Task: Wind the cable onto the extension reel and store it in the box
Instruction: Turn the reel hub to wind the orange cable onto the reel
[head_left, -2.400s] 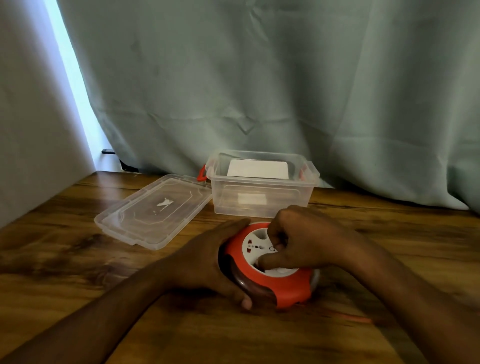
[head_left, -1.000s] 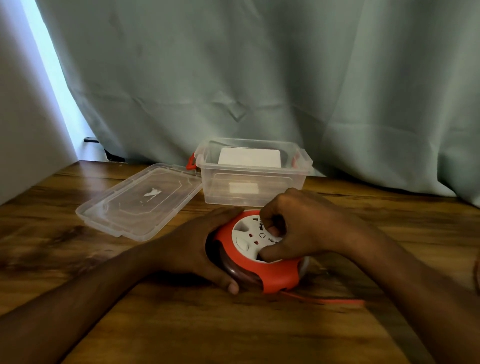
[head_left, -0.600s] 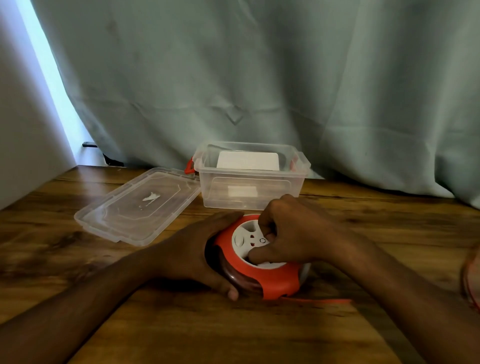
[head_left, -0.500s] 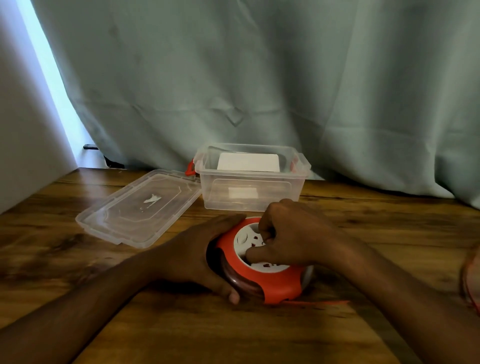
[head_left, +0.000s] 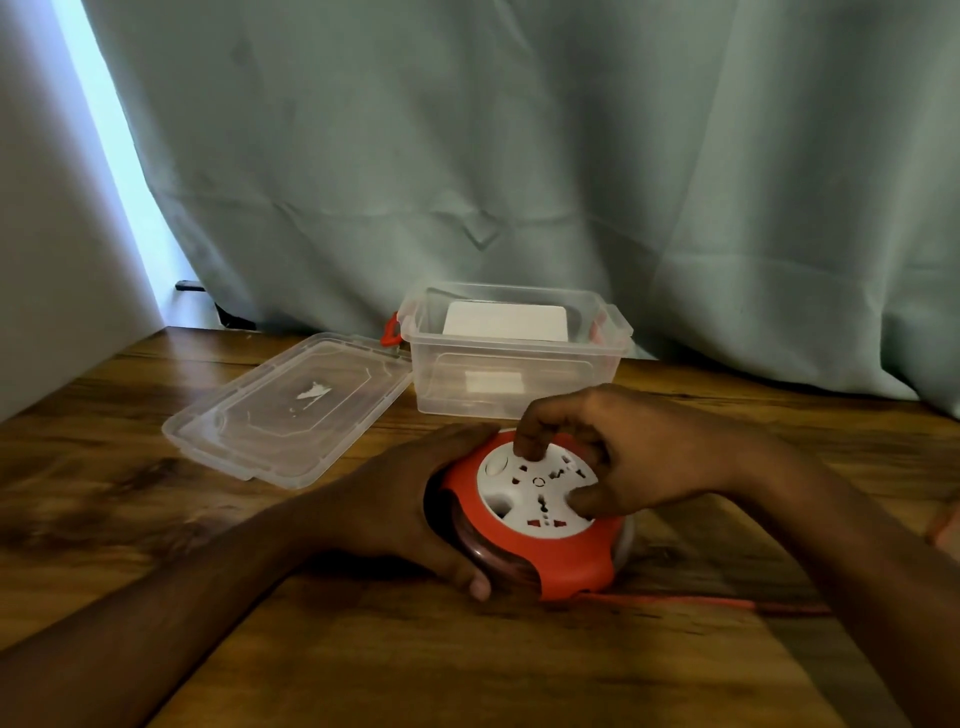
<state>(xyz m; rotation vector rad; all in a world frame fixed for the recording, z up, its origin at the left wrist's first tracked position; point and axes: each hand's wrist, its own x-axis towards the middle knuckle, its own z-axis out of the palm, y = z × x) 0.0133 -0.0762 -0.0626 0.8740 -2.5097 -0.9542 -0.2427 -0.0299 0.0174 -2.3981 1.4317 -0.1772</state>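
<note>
Centrally on the wooden table (head_left: 156, 467), a little toward five o'clock of the view's middle, the extension reel (head_left: 540, 514) is seen lying flat, its white socket face turned up inside an orange rim. The reel's nine o'clock side is cupped by the left hand (head_left: 410, 514), whose fingers are curled round the far edge while the thumb is wrapped under the near edge, so that the body is gripped. The right hand (head_left: 623, 452) is laid over the reel from three o'clock; its fingers are bent, with one fingertip pressed down at twelve o'clock of the white face and the thumb pressed at about four o'clock of it, so the turning face is pinched between them. An orange cable (head_left: 701, 603) is seen leaving the reel's near edge at five o'clock and running along the table toward three o'clock, partly hidden under the right forearm. At twelve o'clock of the reel, just beyond the right hand, the clear plastic box (head_left: 519, 364) stands open, with a white object (head_left: 504, 322) inside. Its clear lid (head_left: 291, 410) is laid flat at the box's nine o'clock side, touching it. A pale green curtain (head_left: 519, 156) hangs behind the table.
</note>
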